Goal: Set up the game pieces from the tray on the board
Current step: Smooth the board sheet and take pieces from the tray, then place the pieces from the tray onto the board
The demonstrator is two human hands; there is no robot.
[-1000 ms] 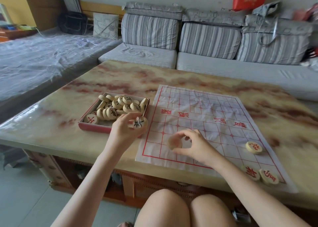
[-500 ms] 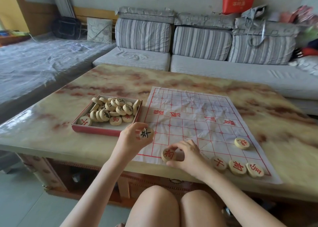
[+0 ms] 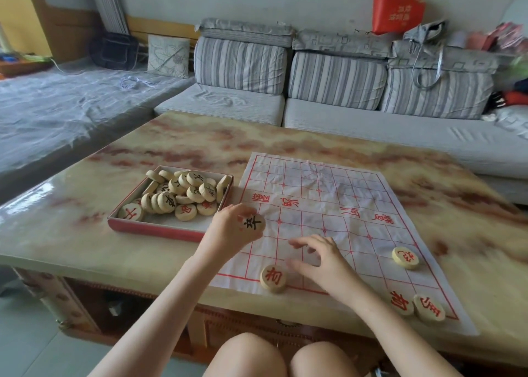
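The left hand [image 3: 231,231] pinches a black-marked piece [image 3: 253,223] between thumb and fingertips, holding it above the left edge of the board [image 3: 328,205], just beside the tray [image 3: 160,229]. The right hand [image 3: 320,259] hovers open and empty over the near rows, fingers loosely spread, close to a red-marked piece [image 3: 273,278] lying flat on the bottom line. Three more red pieces sit toward the near right corner. Most pieces are heaped in the tray on the tabletop [image 3: 71,228].

The step in hand looks like placing the black piece. Black belongs on the far side, so it calls for a reach across the river row. Set it squarely on a line crossing, face up, and lower it gently: the board is a thin, creased sheet that could shift and drag pieces already laid.
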